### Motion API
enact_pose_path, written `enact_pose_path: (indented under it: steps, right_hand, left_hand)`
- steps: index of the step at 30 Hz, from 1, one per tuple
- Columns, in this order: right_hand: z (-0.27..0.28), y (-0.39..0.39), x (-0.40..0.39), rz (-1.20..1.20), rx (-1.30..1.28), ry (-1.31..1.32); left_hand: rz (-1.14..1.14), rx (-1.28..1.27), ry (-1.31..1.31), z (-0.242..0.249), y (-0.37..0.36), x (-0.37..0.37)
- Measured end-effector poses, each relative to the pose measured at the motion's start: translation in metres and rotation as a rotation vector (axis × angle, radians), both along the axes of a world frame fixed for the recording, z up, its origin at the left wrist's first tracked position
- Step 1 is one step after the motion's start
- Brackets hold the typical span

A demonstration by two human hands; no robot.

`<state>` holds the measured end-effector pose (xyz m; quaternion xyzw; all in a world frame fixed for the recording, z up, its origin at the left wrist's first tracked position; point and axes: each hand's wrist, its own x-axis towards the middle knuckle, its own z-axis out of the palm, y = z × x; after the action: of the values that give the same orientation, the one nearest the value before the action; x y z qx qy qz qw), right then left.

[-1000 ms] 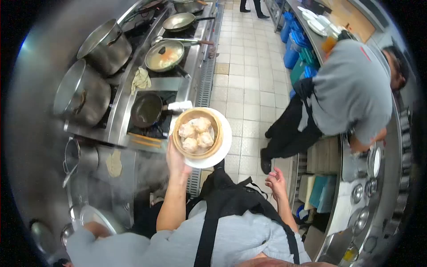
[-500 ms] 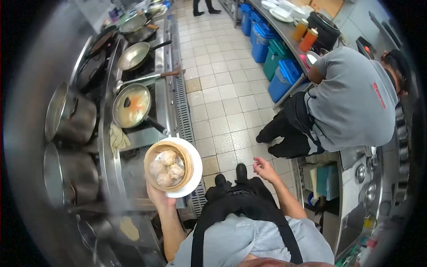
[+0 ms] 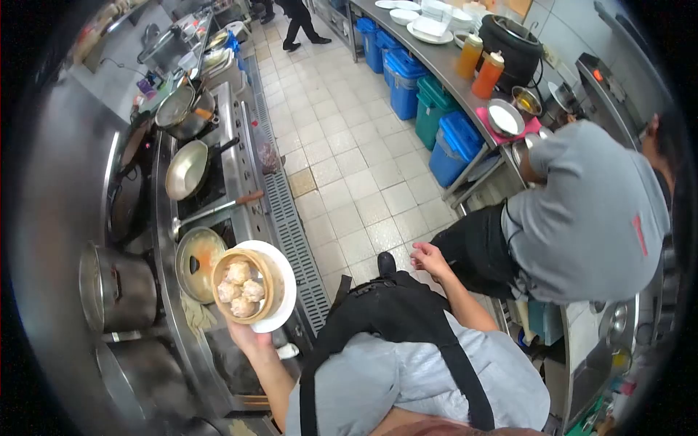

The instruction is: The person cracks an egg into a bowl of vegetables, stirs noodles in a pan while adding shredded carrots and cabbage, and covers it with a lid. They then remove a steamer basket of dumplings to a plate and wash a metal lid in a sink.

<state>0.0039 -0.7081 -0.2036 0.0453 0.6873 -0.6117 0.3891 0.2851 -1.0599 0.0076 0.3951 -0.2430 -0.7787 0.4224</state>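
My left hand (image 3: 247,338) grips a white plate (image 3: 288,285) from below, its fingers mostly hidden under it. A round bamboo steamer basket (image 3: 270,289) stands on the plate. Several pale, pleated dumplings (image 3: 238,273) sit inside it. The plate is held beside the stove, in front of a frying pan (image 3: 192,247) containing an orange-tinged liquid and a dark lid knob or spoon-like piece. My right hand (image 3: 430,260) hangs in the air over the floor, fingers loosely bent and apart, holding nothing.
A co-worker in a grey shirt (image 3: 589,211) bends over the right counter, close to my right arm. Left is the stove with another pan (image 3: 187,171), a ladle (image 3: 218,214) and large pots (image 3: 120,283). Blue bins (image 3: 454,152) line the tiled aisle (image 3: 349,160); another person's legs (image 3: 299,22) are ahead.
I have moved forward along the aisle. My left hand with the plate and steamer has shifted left and slightly down in view. The co-worker now appears nearer, and the far person's legs have moved.
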Motion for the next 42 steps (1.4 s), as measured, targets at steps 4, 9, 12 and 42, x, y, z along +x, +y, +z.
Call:
enact_pose_path:
  steps: [4, 9, 12, 42]
  right_hand:
    - [0.01, -0.051, -0.104, -0.037, -0.059, -0.001]
    - [-0.001, -0.12, -0.221, 0.127, 0.051, 0.177]
    - [0.001, -0.166, -0.27, 0.145, 0.044, 0.145]
    - [-0.105, -0.23, -0.538, -0.36, 0.275, -0.14]
  left_hand:
    - [0.003, 0.004, 0.073, 0.004, -0.026, -0.054]
    - [0.05, -0.026, 0.014, -0.003, -0.066, -0.134]
    - [-0.051, 0.044, 0.092, -0.011, -0.105, -0.195]
    - [-0.488, -0.152, 0.068, 0.0, -0.395, -0.804]
